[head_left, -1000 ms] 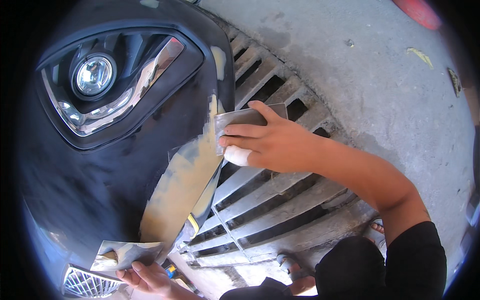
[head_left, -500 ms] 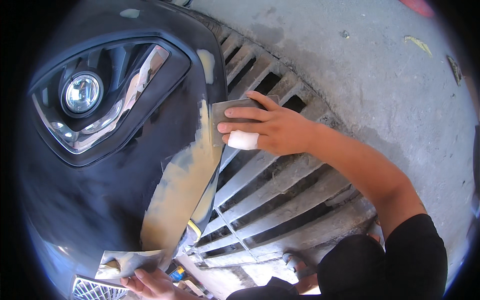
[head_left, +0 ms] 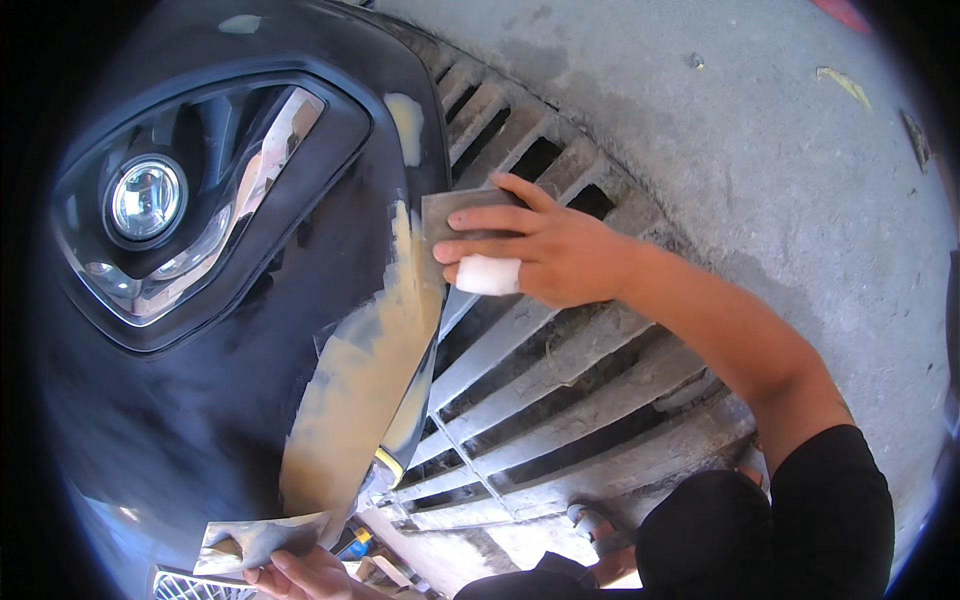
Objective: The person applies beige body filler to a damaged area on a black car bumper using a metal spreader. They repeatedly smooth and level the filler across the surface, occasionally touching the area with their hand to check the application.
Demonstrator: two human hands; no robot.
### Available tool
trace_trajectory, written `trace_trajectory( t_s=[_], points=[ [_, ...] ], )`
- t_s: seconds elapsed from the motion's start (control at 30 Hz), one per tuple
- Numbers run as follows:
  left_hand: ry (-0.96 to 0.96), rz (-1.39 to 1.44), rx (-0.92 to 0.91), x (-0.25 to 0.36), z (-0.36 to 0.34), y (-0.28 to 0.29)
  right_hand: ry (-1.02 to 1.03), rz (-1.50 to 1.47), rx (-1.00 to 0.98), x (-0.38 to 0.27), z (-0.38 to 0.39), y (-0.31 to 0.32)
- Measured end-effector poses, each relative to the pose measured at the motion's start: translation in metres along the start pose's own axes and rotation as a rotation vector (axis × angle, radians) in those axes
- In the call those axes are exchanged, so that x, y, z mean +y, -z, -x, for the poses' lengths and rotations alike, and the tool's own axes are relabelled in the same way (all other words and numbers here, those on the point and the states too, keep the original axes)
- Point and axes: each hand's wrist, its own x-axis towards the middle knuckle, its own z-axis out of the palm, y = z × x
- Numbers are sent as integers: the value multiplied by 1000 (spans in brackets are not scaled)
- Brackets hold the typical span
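A dark car front corner bears a long patch of tan body filler (head_left: 350,390) below the headlight (head_left: 147,202). At the upper end of that patch, my right hand (head_left: 560,252) presses its fingers flat on a grey putty spreader (head_left: 440,205), whose edge meets the bumper's side. A white bandage (head_left: 488,275) wraps one finger of this hand. Near the lower edge, my left hand (head_left: 300,577) pinches a thin metal plate (head_left: 270,533) that carries a lump of putty (head_left: 229,549).
Slatted concrete drain grating (head_left: 540,365) curves beside the bumper, with dark gaps between its bars. Grey concrete floor (head_left: 740,150) lies beyond it. A sandalled foot (head_left: 600,535) rests at the bottom, near a yellow-and-blue item (head_left: 357,545). Smaller filler spots (head_left: 406,128) mark the bodywork.
The view has shifted slightly, so the car sits a little further left. The plate in my left hand appears somewhat lower. The spreader in my right hand stays by the bumper's side, tilted slightly differently.
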Motion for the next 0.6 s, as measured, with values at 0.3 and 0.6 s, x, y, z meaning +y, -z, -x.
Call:
trace_trajectory(
  t_s=[0.3,0.6],
  points=[
    [-117,-46,69,-8,4,5,-70,-79,7,1,-4,-10],
    [-66,-22,139,-5,2,0,-180,-224,176,-8,-16,-18]
  ],
)
